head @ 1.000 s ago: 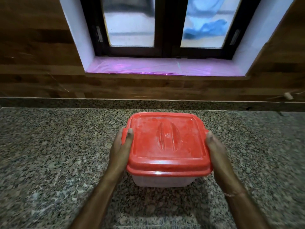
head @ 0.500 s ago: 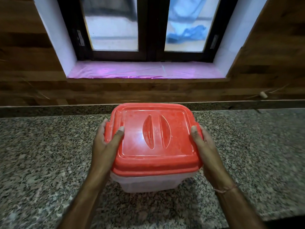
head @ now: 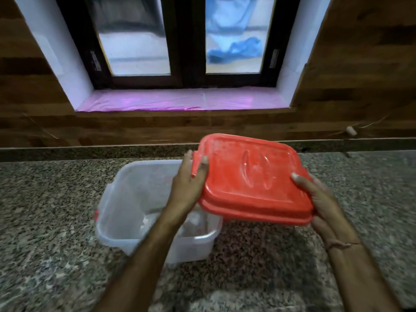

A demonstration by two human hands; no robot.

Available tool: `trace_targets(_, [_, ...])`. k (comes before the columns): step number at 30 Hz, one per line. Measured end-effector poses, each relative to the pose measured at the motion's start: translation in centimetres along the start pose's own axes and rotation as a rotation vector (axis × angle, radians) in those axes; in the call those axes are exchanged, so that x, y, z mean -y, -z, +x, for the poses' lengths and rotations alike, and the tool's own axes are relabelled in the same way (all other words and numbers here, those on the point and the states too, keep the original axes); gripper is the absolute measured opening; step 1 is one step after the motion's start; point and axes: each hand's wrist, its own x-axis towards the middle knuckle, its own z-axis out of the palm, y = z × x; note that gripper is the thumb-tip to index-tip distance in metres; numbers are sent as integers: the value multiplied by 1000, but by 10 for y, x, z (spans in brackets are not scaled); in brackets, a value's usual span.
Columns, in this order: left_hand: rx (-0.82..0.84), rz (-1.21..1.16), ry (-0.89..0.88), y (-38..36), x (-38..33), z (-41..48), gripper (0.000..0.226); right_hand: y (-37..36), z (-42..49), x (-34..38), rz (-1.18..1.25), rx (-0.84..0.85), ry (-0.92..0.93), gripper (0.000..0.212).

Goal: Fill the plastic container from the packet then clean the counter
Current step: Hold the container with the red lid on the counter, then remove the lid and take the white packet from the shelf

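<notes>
Lifted off since half a second ago, the red rectangular plastic lid [head: 254,176] is hanging centre-right, your left hand [head: 186,188] and right hand [head: 324,199] each gripping an end. Below, the clear plastic container [head: 135,199] is sitting open at centre-left; keep the lid level while setting it aside.

One head-worn view looks forward and down, close over the speckled granite bench [head: 56,199], facing the dark-framed window [head: 186,41].

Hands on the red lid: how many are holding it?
2. The left hand grips the left edge of the red lid, above the open plastic container; the right hand holds the right edge, over the counter.
</notes>
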Motion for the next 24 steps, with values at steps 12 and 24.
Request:
trace_targets(12, [124,809,-62,-104,13,-21,92,157,61,-70,-125,-120,-91,95])
trace_targets(24, [95,1035,-57,-136,4,-35,96,156,68,-133,-836,-168,56,50])
